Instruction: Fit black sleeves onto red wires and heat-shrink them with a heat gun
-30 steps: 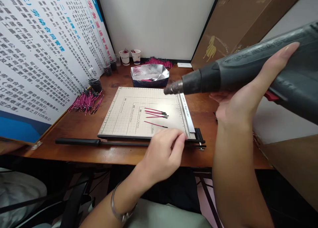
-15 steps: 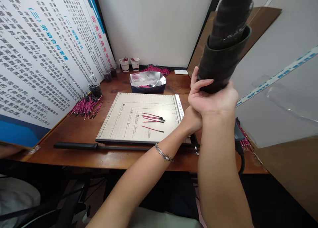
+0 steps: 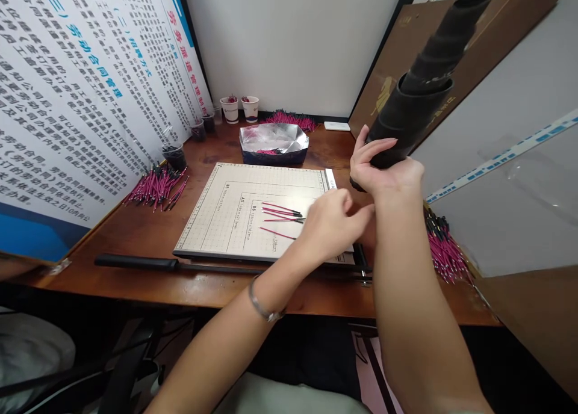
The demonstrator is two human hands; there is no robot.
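Observation:
My right hand is raised and wrapped around a black stepped tube. The tube looks like several nested sections that narrow toward the far end, and it tilts up to the right. Its lower end is partly hidden by my palm. My left hand, back up, is over the right part of a cutter board printed with a grid. Its fingers curl loosely, its thumb stands apart, and nothing shows between them. Beside it several pink wires with black ends lie on the board, partly covered by the hand.
The cutter's black-handled arm lies along the front edge. Behind the board stands a foil-lined tray; paper cups stand further back. Wire piles lie at left, back and right. A printed panel borders the left.
My left hand has drawn away from beside my right wrist and moved left over the board. The tube in my right hand has tilted further right. A grey piece with a cable has gone from view.

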